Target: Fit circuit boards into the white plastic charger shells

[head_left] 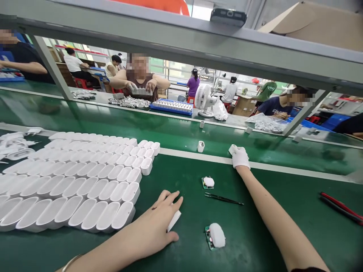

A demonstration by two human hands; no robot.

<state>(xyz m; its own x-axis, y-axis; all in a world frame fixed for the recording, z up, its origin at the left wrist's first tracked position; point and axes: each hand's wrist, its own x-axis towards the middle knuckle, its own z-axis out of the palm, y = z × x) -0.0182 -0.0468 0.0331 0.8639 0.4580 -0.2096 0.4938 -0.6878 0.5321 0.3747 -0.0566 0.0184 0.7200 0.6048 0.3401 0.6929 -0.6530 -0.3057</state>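
My left hand (160, 219), bare, is over the green bench with its fingers spread. A white plastic piece (174, 221), partly hidden, shows between its thumb and fingers. Stretched out to the far side, my right hand (241, 158) wears a white glove and is closed on a small white housing (233, 149) near the pale strip. Between my arms lie a circuit board (217, 236) topped with a white pad, a smaller-looking similar board (208, 183) farther off, and black tweezers (224, 198).
Rows of oval white housings (123, 215) fill the left side, with white cables (15, 145) beyond. Another housing (200, 146) stands on the far green belt (181, 130). Red-handled pliers (342, 207) lie at right. A grey shelf beam (170, 34) crosses above; co-workers sit opposite.
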